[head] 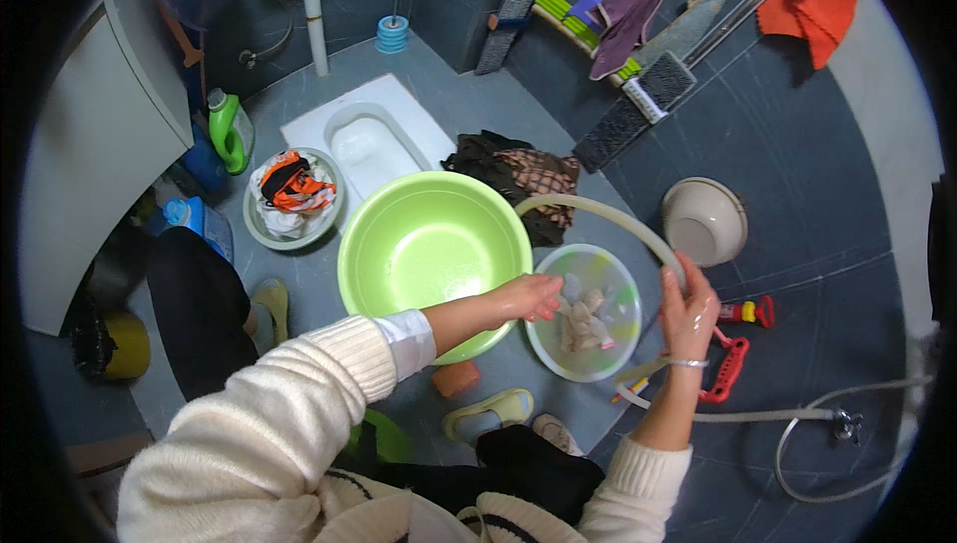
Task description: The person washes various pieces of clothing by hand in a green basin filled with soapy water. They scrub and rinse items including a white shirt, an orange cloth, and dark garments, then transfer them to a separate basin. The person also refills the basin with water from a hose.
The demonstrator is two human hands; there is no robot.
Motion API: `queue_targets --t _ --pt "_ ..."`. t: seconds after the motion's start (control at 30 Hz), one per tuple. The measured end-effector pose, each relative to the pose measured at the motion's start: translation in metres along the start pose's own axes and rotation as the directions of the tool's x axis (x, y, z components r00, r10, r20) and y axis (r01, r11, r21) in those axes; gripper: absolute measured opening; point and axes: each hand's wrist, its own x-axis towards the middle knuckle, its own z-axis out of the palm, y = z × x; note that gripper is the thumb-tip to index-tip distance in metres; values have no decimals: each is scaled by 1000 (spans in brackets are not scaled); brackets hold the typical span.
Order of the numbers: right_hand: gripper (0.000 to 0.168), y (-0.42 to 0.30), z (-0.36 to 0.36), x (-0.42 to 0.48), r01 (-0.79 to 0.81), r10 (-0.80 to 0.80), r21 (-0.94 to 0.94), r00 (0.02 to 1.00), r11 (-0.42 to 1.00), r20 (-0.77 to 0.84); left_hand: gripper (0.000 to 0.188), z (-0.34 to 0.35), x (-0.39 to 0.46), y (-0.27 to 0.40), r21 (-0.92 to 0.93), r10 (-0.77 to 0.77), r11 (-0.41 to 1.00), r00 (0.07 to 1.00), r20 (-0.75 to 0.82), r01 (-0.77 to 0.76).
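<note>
My right hand (689, 307) grips a pale flexible hose (598, 206), which arches left to the rim of a large light-green basin (430, 244). A little water shows wet on that hand. Over the basin's right rim hangs my left hand (532, 298), fingers loosely curled and apart from the thumb, with nothing visible in it. Just right of it stands a translucent round basin (583, 259) with small pale cloth items (585, 322) inside. The green basin's pale bottom looks wet and holds no clothes.
A squat toilet (370, 139) lies behind the green basin, flanked by a smaller basin of clothes (293, 244) and a dark clothes pile (523, 161). A beige bucket (704, 221), red-handled tool (727, 371), wall tap (846, 425) and orange block (456, 378) are around.
</note>
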Motion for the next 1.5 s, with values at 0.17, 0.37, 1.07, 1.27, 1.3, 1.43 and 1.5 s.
queue_targets --t 0.17,0.37,1.07,1.27,1.3,1.43,1.5 --pt "37 -38 29 -83 -222 239 -101 948 970 208 52 29 7 35 -359 116 917 977 -178 -174" --pt "47 26 117 -134 -94 41 124 927 988 374 13 11 -9 12 -34 90 993 932 -350 -109" --pt "41 -11 88 -76 -284 220 70 857 956 467 41 -207 -135 -200 -351 -413 911 504 -758 217" --pt "40 -8 93 -75 -378 310 35 806 925 503 29 -179 -121 -178 -604 -440 786 566 -697 -132" --pt "40 -6 101 -72 -384 314 33 800 923 512 29 -184 -119 -170 -677 -462 720 624 -631 -151" --pt "40 -17 136 -67 -414 237 169 759 894 607 28 -194 -110 -149 -848 -456 494 774 -440 -192" --pt "39 -27 140 -65 -514 259 195 681 835 685 29 -195 -102 -145 -843 -469 470 735 -489 -261"
